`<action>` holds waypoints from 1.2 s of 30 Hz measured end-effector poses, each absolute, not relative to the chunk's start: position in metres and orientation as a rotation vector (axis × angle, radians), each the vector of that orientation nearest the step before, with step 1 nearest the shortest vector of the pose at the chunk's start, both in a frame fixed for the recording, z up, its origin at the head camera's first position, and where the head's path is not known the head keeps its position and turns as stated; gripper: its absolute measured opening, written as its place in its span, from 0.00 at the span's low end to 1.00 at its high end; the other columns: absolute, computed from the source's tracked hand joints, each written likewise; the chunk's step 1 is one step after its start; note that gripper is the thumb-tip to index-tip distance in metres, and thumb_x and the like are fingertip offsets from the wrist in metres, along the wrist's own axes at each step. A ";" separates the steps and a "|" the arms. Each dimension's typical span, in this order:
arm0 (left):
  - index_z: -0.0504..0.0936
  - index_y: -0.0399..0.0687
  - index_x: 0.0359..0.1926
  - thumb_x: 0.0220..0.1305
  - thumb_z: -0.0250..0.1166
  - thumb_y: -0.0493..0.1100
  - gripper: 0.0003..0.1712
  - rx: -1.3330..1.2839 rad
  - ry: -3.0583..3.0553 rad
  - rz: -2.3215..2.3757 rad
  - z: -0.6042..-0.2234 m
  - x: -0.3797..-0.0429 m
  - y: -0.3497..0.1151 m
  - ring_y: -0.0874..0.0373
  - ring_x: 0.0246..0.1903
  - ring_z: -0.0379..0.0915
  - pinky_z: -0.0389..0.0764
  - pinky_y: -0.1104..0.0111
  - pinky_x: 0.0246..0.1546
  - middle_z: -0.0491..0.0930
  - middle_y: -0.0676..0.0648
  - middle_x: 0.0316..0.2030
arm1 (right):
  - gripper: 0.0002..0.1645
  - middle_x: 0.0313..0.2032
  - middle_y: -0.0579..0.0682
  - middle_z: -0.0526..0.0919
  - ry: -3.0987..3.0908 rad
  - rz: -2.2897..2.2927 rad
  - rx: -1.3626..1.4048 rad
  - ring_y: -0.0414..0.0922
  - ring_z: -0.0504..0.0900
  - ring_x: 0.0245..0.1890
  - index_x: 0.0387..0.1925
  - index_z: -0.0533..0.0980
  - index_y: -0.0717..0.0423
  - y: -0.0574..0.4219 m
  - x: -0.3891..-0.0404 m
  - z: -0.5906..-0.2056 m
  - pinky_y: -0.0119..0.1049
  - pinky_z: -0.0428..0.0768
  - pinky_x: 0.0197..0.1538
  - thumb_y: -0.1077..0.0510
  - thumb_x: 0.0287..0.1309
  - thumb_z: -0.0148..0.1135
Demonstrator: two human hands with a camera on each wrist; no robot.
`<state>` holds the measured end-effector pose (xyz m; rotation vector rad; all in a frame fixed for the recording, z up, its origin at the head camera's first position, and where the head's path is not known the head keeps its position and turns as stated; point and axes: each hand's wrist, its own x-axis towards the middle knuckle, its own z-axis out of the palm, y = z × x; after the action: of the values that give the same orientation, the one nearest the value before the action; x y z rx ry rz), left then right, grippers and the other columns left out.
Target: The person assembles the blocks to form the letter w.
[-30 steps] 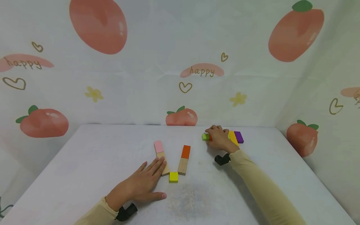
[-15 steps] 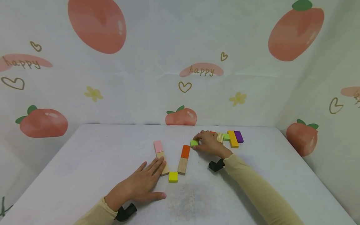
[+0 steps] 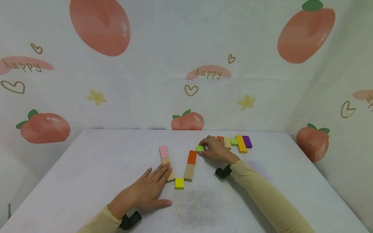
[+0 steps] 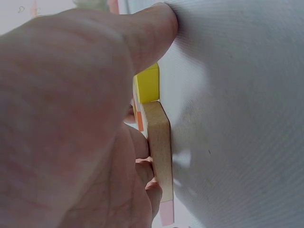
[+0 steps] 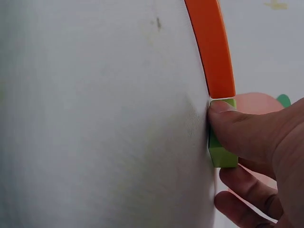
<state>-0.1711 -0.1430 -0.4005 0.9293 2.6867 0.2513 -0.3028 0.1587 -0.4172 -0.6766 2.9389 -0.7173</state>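
My right hand (image 3: 217, 149) pinches a light green block (image 5: 223, 156) between thumb and fingers, low at the table surface. The block sits right at the far end of an orange block (image 3: 192, 157), which continues into a plain wooden block (image 3: 189, 172). My left hand (image 3: 145, 191) lies with fingers stretched out, fingertips against another plain wooden block (image 4: 161, 152) and partly covering it in the head view. A pink block (image 3: 164, 151) touches that block's far end. Between the near ends of the two rows lies a yellow block (image 3: 179, 183), so the blocks form a V.
Behind my right hand, more blocks lie at the back right of the white table (image 3: 102, 168): an orange one (image 3: 220, 138), a striped one (image 3: 227, 143), a green one (image 3: 234, 142), a yellow-orange one (image 3: 241, 144) and a purple one (image 3: 247, 141). A printed cloth hangs behind.
My right hand has brought the light green block left and nearer from the back-right group to the orange block's far end. My left hand has stayed in place.
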 end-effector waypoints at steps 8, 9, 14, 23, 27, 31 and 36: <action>0.50 0.39 0.80 0.63 0.60 0.75 0.61 0.927 2.696 0.213 -0.399 -0.173 -0.142 0.45 0.79 0.39 0.50 0.41 0.73 0.43 0.41 0.80 | 0.28 0.47 0.52 0.80 2.929 -0.779 -0.688 0.51 0.75 0.52 0.57 0.80 0.55 0.172 -0.304 -0.412 0.56 0.62 0.54 0.52 0.56 0.76; 0.51 0.39 0.80 0.62 0.60 0.75 0.61 0.933 2.702 0.208 -0.400 -0.174 -0.142 0.45 0.78 0.40 0.50 0.42 0.73 0.44 0.42 0.80 | 0.29 0.49 0.53 0.80 2.948 -0.773 -0.682 0.53 0.75 0.53 0.58 0.79 0.56 0.176 -0.305 -0.410 0.58 0.62 0.54 0.52 0.56 0.76; 0.55 0.40 0.79 0.63 0.60 0.75 0.59 0.974 2.730 0.228 -0.401 -0.178 -0.143 0.45 0.77 0.46 0.54 0.43 0.72 0.50 0.42 0.79 | 0.39 0.62 0.63 0.75 3.055 -0.586 -0.588 0.63 0.66 0.64 0.66 0.74 0.61 0.201 -0.311 -0.401 0.64 0.61 0.56 0.50 0.55 0.75; 0.69 0.39 0.72 0.71 0.59 0.66 0.43 1.050 2.857 0.374 -0.402 -0.186 -0.145 0.42 0.70 0.63 0.63 0.43 0.67 0.66 0.41 0.72 | 0.39 0.63 0.64 0.73 3.025 -0.469 -0.519 0.64 0.67 0.64 0.66 0.73 0.61 0.223 -0.320 -0.408 0.68 0.63 0.56 0.46 0.59 0.72; 0.71 0.41 0.71 0.72 0.61 0.62 0.38 1.089 2.960 0.423 -0.401 -0.192 -0.143 0.44 0.67 0.67 0.66 0.43 0.65 0.70 0.42 0.69 | 0.38 0.62 0.63 0.75 3.035 -0.495 -0.510 0.63 0.69 0.63 0.66 0.74 0.60 0.224 -0.322 -0.410 0.68 0.64 0.56 0.46 0.58 0.73; 0.67 0.41 0.73 0.73 0.61 0.58 0.38 1.135 2.989 0.450 -0.396 -0.203 -0.136 0.44 0.69 0.65 0.66 0.43 0.65 0.69 0.42 0.70 | 0.38 0.62 0.63 0.75 3.032 -0.496 -0.505 0.62 0.70 0.63 0.66 0.74 0.60 0.223 -0.321 -0.410 0.68 0.63 0.56 0.46 0.59 0.73; 0.58 0.42 0.78 0.77 0.55 0.57 0.39 1.168 2.888 0.293 -0.392 -0.227 -0.110 0.43 0.75 0.54 0.60 0.43 0.69 0.59 0.43 0.76 | 0.38 0.62 0.63 0.75 3.030 -0.511 -0.488 0.62 0.71 0.62 0.66 0.74 0.61 0.222 -0.320 -0.411 0.67 0.62 0.56 0.46 0.59 0.73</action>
<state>-0.2270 -0.1103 -0.3916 1.1683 2.8876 0.2927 -0.3199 0.2223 -0.4113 -0.4883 3.0303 -0.5107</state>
